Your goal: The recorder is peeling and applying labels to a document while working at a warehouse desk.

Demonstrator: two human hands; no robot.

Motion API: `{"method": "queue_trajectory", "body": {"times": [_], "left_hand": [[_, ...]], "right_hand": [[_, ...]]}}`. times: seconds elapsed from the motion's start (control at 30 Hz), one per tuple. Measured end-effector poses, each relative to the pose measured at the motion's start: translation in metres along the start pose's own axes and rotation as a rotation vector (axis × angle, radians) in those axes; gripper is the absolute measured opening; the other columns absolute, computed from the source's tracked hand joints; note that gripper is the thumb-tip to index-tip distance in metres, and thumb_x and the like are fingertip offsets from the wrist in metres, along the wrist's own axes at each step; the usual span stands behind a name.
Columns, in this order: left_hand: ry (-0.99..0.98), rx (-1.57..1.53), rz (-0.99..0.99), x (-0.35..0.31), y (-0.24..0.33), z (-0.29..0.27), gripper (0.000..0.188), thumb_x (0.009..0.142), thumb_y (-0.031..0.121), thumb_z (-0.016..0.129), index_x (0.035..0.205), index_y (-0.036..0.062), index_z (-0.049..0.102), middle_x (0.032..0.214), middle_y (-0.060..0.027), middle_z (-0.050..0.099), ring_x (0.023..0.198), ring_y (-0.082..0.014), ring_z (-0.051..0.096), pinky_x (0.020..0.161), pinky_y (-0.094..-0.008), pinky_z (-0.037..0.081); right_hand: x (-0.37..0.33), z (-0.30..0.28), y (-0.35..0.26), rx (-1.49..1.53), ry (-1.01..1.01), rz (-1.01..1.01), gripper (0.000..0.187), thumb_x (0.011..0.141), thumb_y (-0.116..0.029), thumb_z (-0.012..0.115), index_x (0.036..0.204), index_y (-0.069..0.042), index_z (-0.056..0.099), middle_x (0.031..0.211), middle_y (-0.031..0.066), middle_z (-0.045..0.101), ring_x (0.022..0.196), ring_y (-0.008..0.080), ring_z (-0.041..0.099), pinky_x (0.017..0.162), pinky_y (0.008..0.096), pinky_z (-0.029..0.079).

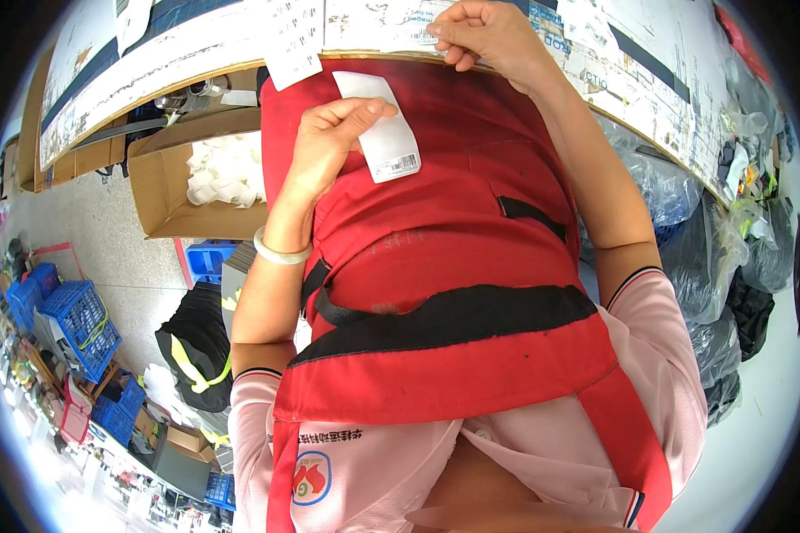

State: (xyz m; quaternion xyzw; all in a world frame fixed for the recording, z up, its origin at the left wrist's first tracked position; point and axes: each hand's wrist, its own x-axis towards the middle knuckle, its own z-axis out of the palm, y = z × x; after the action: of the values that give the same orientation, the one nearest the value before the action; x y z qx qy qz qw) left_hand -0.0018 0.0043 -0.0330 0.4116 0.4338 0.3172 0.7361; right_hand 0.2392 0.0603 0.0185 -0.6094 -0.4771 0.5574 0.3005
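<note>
My left hand [329,142], with a pale bangle [281,250] at the wrist, pinches a white label strip [391,142] between thumb and fingers. The strip hangs over my red apron [453,231], and small dark print with a barcode shows at its lower end. At the table's near edge is my right hand [489,37], its thumb and fingers drawn together beside a pale printed label [407,28] on the tabletop. Whatever the right fingertips hold, if anything, is too small to make out. Another printed label sheet [293,44] hangs over the edge to the left.
The worn white table [187,53] spans the top. Below it at left, a cardboard box [169,200] holds many white paper pieces [227,169]. Blue crates [82,324] and a black bundle [196,346] stand on the floor; clear and dark plastic bags [698,258] are piled at right.
</note>
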Motion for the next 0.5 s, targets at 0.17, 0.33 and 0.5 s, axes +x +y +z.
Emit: {"method": "queue_trajectory", "body": {"times": [0.17,0.33,0.5], "left_hand": [[-0.003,0.202,0.127,0.001,0.008,0.012,0.02,0.091,0.007,0.062,0.11,0.0028,0.067,0.085,0.0023,0.066,0.074,-0.0032,0.055,0.064,-0.0181,0.045],[0.097,0.604,0.329,0.002,0.017,0.026,0.039,0.09,0.007,0.062,0.128,0.0131,0.058,0.074,0.0052,0.057,0.06,-0.0033,0.043,0.053,-0.0208,0.039],[0.153,0.762,0.351,0.004,0.02,0.026,0.046,0.087,0.005,0.059,0.132,0.0117,0.052,0.092,-0.0194,0.065,0.058,-0.0201,0.055,0.06,-0.0319,0.048]], "right_hand": [[-0.001,0.0,0.001,-0.002,0.002,-0.008,0.016,0.088,-0.012,0.065,0.087,0.004,0.064,0.072,0.0093,0.064,0.057,0.0126,0.061,0.05,0.023,0.05],[-0.001,-0.001,0.002,0.01,0.006,-0.022,0.017,0.088,-0.012,0.065,0.087,0.004,0.064,0.072,0.0089,0.065,0.057,0.0125,0.06,0.05,0.0232,0.05],[-0.001,0.0,0.002,0.024,0.005,-0.019,0.016,0.088,-0.012,0.065,0.088,0.004,0.064,0.073,0.0089,0.065,0.058,0.0126,0.061,0.051,0.0232,0.051]]}}
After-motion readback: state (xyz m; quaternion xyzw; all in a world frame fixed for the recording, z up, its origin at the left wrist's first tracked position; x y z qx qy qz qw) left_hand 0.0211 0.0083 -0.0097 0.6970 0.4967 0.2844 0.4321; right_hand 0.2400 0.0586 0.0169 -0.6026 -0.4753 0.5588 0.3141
